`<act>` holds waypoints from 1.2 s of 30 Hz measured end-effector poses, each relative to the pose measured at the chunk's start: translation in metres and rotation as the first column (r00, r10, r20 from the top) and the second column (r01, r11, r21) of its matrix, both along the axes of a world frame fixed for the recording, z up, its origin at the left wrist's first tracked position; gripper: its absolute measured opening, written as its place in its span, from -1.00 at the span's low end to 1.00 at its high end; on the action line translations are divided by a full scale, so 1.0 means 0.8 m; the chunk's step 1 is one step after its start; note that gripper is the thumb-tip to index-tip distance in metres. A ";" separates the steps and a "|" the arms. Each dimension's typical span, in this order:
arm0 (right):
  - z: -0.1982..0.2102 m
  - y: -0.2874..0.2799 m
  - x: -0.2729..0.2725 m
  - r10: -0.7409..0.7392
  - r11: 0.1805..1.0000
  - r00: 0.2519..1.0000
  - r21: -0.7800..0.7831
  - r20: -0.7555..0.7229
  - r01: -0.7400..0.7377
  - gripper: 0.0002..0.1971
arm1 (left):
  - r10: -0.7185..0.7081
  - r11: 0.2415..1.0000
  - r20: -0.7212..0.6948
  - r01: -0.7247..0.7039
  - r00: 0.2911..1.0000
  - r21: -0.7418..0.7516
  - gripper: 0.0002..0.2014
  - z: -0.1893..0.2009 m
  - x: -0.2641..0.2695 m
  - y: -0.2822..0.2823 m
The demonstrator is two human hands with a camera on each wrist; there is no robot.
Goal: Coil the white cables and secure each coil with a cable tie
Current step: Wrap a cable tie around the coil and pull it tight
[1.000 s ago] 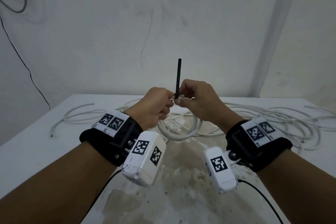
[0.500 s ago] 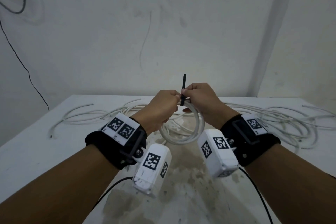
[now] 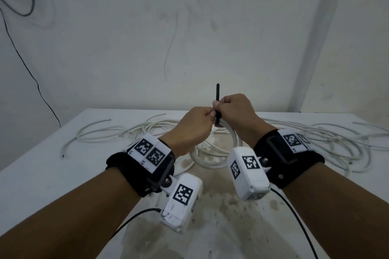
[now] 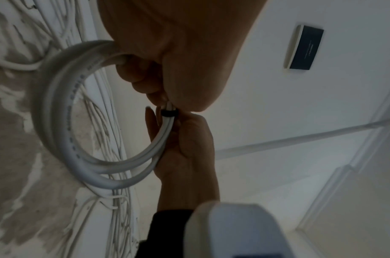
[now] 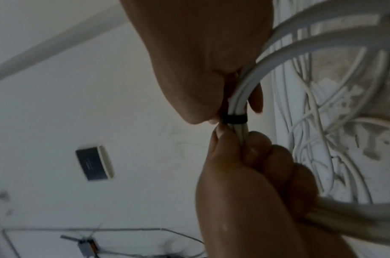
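Observation:
A small coil of white cable (image 3: 212,164) hangs above the table, held between both hands. A black cable tie (image 3: 217,99) is wrapped around the coil's top, and its tail points straight up. The tie's band (image 4: 169,113) (image 5: 235,119) sits tight around the strands. My left hand (image 3: 207,114) grips the coil just beside the band, fingers curled round the strands (image 5: 255,157). My right hand (image 3: 217,107) pinches the tie's tail right above the band, on the coil's other side (image 4: 185,148).
Several loose white cables (image 3: 130,132) (image 3: 336,145) lie tangled across the back of the white table (image 3: 42,174). A wall stands close behind it, with a thin black wire (image 3: 21,59) running down at the left. The near table top is stained.
Both hands and the coil have risen a little. Less of the tie's tail shows above the hands than a second ago. The right wrist has turned inward.

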State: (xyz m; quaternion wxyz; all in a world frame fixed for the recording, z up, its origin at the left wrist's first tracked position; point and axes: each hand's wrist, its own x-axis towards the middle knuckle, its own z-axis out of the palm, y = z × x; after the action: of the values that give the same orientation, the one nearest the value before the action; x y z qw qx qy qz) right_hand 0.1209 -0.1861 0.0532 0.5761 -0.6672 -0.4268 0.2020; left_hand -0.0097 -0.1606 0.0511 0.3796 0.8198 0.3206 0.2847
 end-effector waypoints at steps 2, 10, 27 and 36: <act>-0.002 0.004 -0.001 -0.005 0.999 0.999 -0.032 -0.040 0.004 -0.73 | 0.009 0.998 -0.034 -0.007 0.999 0.055 -0.61 -0.005 -0.001 0.001; -0.018 0.013 -0.011 -0.133 0.987 0.977 -0.065 0.168 0.146 -0.74 | 0.054 0.978 -0.191 -0.013 0.980 0.208 -0.56 -0.009 -0.004 0.003; 0.023 0.011 -0.035 0.171 0.981 0.946 -0.042 -0.277 -0.189 -0.79 | 0.108 0.948 0.144 -0.059 0.984 -0.314 -0.70 0.027 -0.035 0.037; 0.032 0.052 -0.070 0.055 0.997 0.864 0.068 -0.501 -0.024 -0.72 | 0.431 0.786 0.487 -0.052 0.759 -0.616 -0.57 0.009 -0.066 0.058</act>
State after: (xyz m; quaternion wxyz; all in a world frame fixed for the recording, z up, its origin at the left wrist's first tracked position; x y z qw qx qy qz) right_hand 0.0652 -0.1445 0.0787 0.6826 -0.5653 -0.2818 0.3674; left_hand -0.0626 -0.1141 0.0586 0.6450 0.4820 0.3600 0.4711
